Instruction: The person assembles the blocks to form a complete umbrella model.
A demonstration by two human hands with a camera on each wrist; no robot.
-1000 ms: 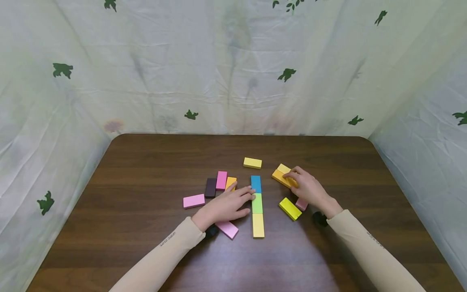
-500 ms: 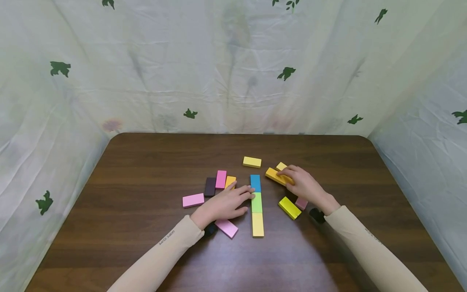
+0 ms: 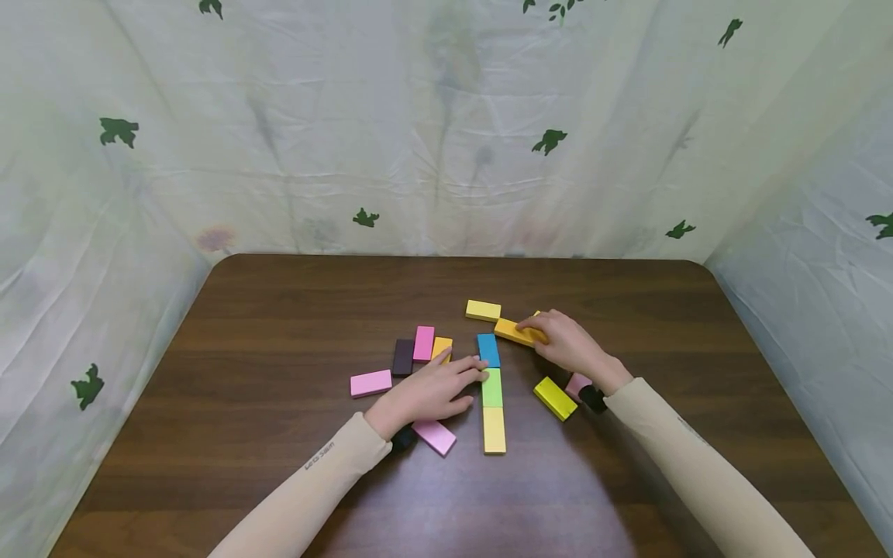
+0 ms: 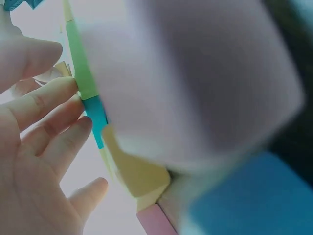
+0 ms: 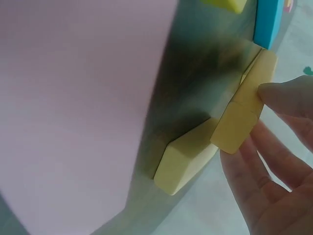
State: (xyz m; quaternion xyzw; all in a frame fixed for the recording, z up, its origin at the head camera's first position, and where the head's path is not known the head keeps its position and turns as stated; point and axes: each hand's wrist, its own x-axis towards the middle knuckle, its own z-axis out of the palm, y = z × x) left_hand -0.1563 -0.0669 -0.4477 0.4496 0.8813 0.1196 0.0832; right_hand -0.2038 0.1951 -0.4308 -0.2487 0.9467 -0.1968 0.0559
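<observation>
My right hand point(image 3: 574, 345) pinches an orange block point(image 3: 512, 332) between thumb and fingers. Its left end lies close to the top of the blue block point(image 3: 488, 350); in the right wrist view the orange block point(image 5: 244, 105) appears near or against the blue one point(image 5: 268, 24). Blue, green point(image 3: 492, 387) and pale yellow point(image 3: 494, 431) blocks form an upright column. Loosely extended, the fingers of my left hand point(image 3: 431, 391) rest with their tips at the column's left side, near where blue and green meet. Another pale yellow block point(image 5: 183, 159) sits beside the right hand, mostly hidden in the head view.
Behind the column lies a pale yellow block point(image 3: 483, 310). Left of it are magenta point(image 3: 423, 343), black point(image 3: 402, 358), orange point(image 3: 441, 349) and pink point(image 3: 370, 384) blocks, with another pink block point(image 3: 434, 437) nearer. A bright yellow block point(image 3: 555, 398) lies right, on the wooden table point(image 3: 293, 302).
My right hand has slid the orange block leftward, away from the pale yellow block beside it, up to the column's far end. The blue block has tilted slightly. The left hand stays in place.
</observation>
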